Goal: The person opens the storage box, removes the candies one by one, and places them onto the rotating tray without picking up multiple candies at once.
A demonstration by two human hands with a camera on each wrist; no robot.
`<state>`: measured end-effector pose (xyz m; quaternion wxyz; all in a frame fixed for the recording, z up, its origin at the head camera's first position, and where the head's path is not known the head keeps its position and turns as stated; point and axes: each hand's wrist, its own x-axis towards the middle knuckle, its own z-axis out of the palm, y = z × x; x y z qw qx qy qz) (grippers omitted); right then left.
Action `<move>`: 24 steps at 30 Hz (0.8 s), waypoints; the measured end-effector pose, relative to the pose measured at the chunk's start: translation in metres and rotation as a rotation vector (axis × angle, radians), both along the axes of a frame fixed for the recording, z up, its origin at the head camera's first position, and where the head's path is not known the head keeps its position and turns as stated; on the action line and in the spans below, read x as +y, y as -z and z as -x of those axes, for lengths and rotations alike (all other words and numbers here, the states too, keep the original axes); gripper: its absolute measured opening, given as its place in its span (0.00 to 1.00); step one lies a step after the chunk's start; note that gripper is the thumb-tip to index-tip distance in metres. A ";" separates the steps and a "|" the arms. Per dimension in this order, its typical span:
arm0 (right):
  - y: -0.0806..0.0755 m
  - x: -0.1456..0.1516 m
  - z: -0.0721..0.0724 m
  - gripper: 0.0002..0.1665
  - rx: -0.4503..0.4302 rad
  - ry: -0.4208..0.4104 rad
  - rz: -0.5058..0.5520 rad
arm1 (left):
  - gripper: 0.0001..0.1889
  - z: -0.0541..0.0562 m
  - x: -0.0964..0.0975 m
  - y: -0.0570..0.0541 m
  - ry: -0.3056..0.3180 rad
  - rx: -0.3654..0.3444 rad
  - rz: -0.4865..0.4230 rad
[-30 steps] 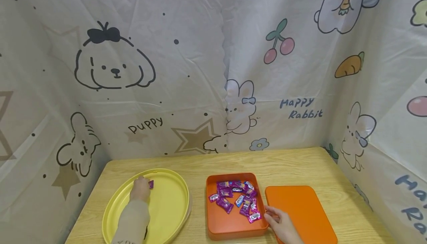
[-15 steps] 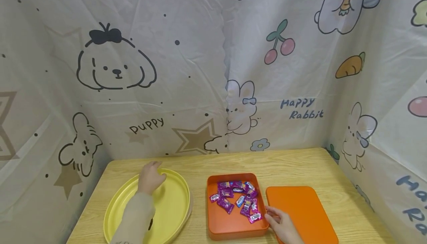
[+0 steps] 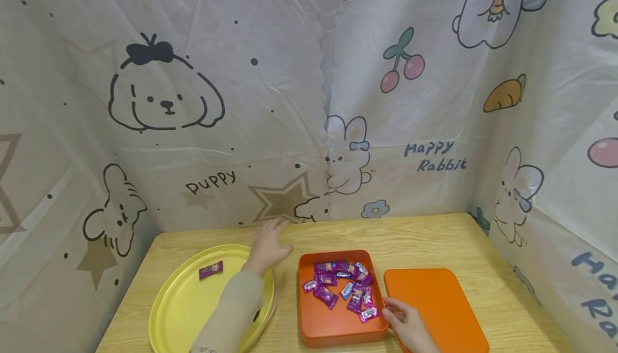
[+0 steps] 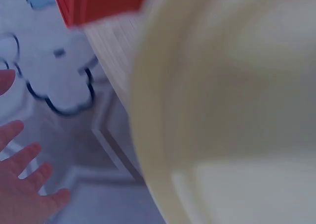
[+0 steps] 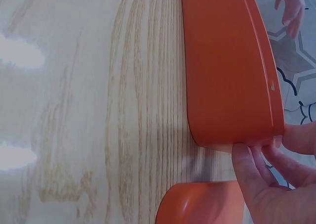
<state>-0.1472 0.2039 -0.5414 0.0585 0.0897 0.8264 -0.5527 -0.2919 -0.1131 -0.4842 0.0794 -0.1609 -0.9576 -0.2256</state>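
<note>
In the head view my left hand (image 3: 267, 247) hovers over the right rim of the round yellow tray (image 3: 183, 315), fingers spread and holding nothing. A single purple-wrapped candy (image 3: 211, 270) lies in the far part of that tray. To the right is an orange box (image 3: 321, 323) with several small purple, pink and blue wrapped candies (image 3: 325, 296) inside. My right hand (image 3: 409, 325) holds the box's right wall. In the right wrist view, the fingers (image 5: 247, 167) press the outer side of the box and the thumb meets its rim.
A flat orange lid (image 3: 436, 304) lies right of the box on the wooden table (image 3: 410, 240). A patterned cloth (image 3: 270, 101) hangs behind and at both sides.
My left hand has let go of the purple candy, which stays in the yellow tray. The hand has risen and moved right towards the orange box. My right hand has kept its place.
</note>
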 end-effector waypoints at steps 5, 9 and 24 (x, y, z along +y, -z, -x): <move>0.000 0.000 -0.001 0.23 0.009 -0.007 0.003 | 0.35 -0.006 0.034 -0.003 0.103 -0.034 0.012; 0.001 0.000 -0.001 0.23 0.019 -0.014 0.009 | 0.33 -0.013 0.060 -0.005 0.155 -0.077 0.036; 0.002 0.001 0.000 0.23 0.015 -0.012 0.009 | 0.25 -0.034 0.139 0.012 0.255 -0.295 0.132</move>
